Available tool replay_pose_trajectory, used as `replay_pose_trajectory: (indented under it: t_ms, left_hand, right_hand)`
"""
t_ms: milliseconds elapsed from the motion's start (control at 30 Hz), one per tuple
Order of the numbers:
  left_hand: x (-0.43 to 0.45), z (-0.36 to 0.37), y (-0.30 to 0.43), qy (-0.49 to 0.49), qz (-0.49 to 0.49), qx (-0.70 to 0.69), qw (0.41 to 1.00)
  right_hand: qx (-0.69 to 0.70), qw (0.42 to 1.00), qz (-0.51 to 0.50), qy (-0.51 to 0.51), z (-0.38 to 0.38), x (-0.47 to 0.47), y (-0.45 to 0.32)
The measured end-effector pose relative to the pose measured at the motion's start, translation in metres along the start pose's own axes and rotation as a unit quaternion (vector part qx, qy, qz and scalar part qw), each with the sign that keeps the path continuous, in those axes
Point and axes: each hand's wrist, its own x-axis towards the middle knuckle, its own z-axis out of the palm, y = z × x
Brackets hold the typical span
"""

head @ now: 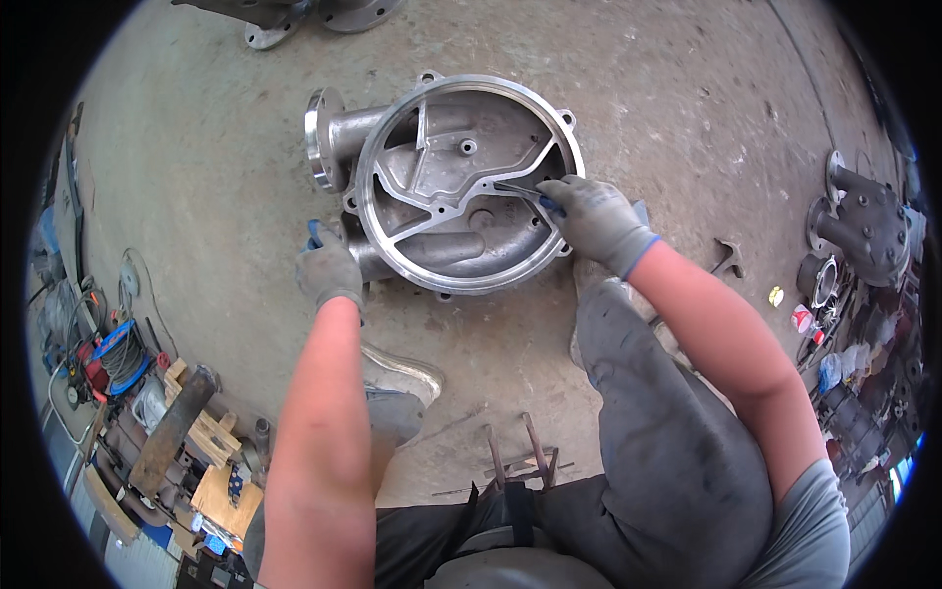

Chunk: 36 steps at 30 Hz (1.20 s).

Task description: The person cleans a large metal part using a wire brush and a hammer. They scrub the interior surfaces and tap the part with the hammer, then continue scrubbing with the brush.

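A round cast metal housing [478, 286] lies on the floor before me, its open side up. It has a bright machined rim, inner ribs and bolt lugs. Two pipe stubs leave its left side; the upper one ends in a flange [318, 140]. My left hand [330, 269], in a grey glove with blue at the fingers, grips the end of the lower stub and hides it. My right hand [595, 217], gloved alike, reaches over the right rim. It holds a thin pointed metal tool [517, 189], whose tip lies at the central rib. Its grip is hidden.
A hammer-like tool [728, 258] lies to the right, near a flanged casting [865, 228] and a red-labelled bottle [806, 321]. At left are a blue cable reel [121, 357], a rusty pipe [175, 431] and wood pieces [213, 438]. More flanged parts [357, 13] stand at the top.
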Motion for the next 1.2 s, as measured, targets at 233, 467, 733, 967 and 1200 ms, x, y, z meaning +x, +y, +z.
replay_pose_trajectory:
  t_ms: [233,467,733,967,1200]
  left_hand:
    - [0.000,0.001,0.000,0.005,0.017,0.019,1.000]
    - [-0.003,-0.004,0.004,-0.013,-0.008,-0.039,0.999]
    - [-0.006,-0.009,0.011,-0.029,-0.026,-0.052,0.998]
    - [-0.005,-0.007,0.007,-0.042,-0.031,-0.088,0.995]
    - [-0.001,-0.004,0.004,-0.029,-0.023,-0.060,0.997]
  right_hand:
    - [0.007,0.999,0.050,-0.018,-0.009,0.009,-0.008]
    - [0.033,0.991,0.127,-0.029,-0.005,0.012,-0.009]
    - [0.010,0.998,0.053,-0.014,-0.009,0.013,-0.020]
    - [-0.055,0.994,0.026,-0.091,-0.024,0.027,-0.032]
    - [-0.132,0.983,-0.011,-0.128,-0.020,0.014,-0.041]
